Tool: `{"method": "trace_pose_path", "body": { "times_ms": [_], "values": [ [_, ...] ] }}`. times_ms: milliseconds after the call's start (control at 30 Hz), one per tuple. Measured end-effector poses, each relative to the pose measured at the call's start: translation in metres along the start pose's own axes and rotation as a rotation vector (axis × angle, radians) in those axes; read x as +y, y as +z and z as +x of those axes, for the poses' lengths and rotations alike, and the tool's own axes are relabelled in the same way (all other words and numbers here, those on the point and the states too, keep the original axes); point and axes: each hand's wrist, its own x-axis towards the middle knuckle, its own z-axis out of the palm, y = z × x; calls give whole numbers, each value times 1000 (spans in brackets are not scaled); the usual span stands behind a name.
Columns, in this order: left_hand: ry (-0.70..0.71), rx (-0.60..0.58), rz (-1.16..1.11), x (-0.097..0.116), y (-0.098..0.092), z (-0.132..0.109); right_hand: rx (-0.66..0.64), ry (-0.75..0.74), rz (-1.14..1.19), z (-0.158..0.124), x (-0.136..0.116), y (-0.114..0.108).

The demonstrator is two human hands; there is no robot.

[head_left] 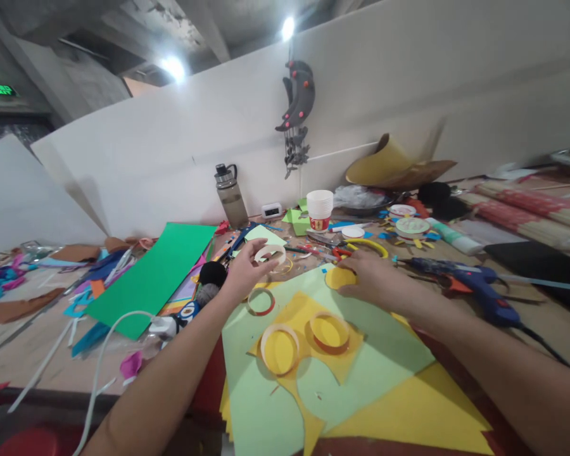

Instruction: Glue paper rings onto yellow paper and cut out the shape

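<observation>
My left hand [247,269] pinches a white paper ring [279,248] between thumb and fingers, above the far edge of a pale green sheet [389,361]. To its right, my right hand [373,275] has its fingers closed on the edge of a yellow paper disc [338,278], close over the same sheet. Between my forearms lies a cut-out piece of yellow paper [304,307]. Two paper rings, a left one [263,354] and a right one [344,347], stand on it with yellow inside. A thinner ring [266,311] rests near my left wrist.
Around the sheet are a green board [156,275], a blue glue gun [484,294], yellow-handled scissors [377,244], stacked paper cups [320,206] and a water bottle [232,199]. A white cable [97,373] curves beside my left forearm. A white partition [171,139] stands behind the table.
</observation>
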Motion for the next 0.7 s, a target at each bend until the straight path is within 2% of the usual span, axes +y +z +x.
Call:
{"method": "trace_pose_path", "body": {
  "times_ms": [167,300,400,500,700],
  "values": [
    [-190,45,-342,29,-4,7,-7,2,-15,-4,0,-4],
    [-173,102,-554,45,-14,12,111,-86,155,0,-4,-10],
    [-128,213,-593,42,-24,14,188,-108,298,13,-16,-18],
    [-109,301,-597,29,-31,14,170,-92,350,39,-37,-21],
    [-25,344,-559,13,-35,13,131,27,305,110,-84,1]
  ]
}}
